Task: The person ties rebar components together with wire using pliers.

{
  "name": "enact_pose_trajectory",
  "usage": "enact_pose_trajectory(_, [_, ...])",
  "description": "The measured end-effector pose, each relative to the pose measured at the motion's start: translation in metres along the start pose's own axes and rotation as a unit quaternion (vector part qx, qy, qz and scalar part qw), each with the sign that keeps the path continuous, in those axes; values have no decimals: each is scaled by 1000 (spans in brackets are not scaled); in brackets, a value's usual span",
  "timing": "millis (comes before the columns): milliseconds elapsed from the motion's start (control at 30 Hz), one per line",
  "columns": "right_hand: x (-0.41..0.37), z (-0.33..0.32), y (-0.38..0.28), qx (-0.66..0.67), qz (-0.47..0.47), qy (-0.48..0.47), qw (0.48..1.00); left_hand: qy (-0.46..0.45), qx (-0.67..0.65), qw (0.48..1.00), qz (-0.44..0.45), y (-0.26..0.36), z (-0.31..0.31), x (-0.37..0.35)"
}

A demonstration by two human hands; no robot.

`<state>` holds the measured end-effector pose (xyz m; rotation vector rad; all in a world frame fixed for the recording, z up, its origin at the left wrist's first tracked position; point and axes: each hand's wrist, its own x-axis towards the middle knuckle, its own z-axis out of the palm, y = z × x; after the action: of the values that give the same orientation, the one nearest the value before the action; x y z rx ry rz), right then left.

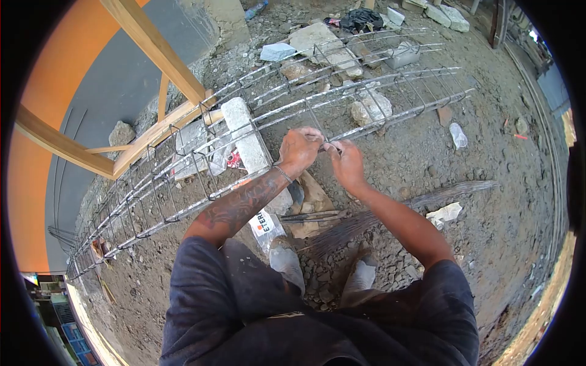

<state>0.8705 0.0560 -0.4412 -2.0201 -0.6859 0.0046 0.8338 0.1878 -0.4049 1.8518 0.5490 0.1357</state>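
Note:
A long rebar cage (177, 216) of steel bars and square stirrups runs from the lower left to the upper right. At its near bar, just right of the pale concrete block (246, 134), my left hand (300, 147) is closed with the fingertips pinched. My right hand (347, 163) meets it there, thumb and finger also pinched at the bar beside a stirrup. What lies between the fingertips is too small to make out. A bundle of thin dark tie wire (390, 213) lies on the ground below my right forearm.
A wooden frame (155, 52) stands at the upper left against an orange and grey wall (61, 61). Rocks (371, 108), broken slabs (317, 39) and a black plastic bag (361, 20) lie beyond the cage. A white printed bag (266, 227) is near my feet.

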Motion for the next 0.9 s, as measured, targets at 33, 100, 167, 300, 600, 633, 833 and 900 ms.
enact_pose_trajectory(33, [2,0,3,2,-1,3,1000,31,53,997,53,-4,2,0])
enact_pose_trajectory(100, [4,-2,4,-2,-51,25,998,61,106,987,104,-10,2,-2])
enact_pose_trajectory(167, [5,-4,0,2,-32,11,999,73,112,981,142,-12,4,-4])
enact_pose_trajectory(300, [11,-14,-1,16,61,-75,995,64,119,972,193,-14,2,-11])
enact_pose_trajectory(600, [43,-82,-19,450,313,-258,796,28,248,899,359,-16,-4,-15])
enact_pose_trajectory(633, [47,-78,-24,424,304,-221,824,31,247,899,360,-15,-3,-16])
enact_pose_trajectory(833, [65,-64,-57,195,195,-318,907,34,205,923,325,-8,-2,-7])
enact_pose_trajectory(900, [66,-67,-74,38,63,-310,948,29,194,944,265,1,2,-9])
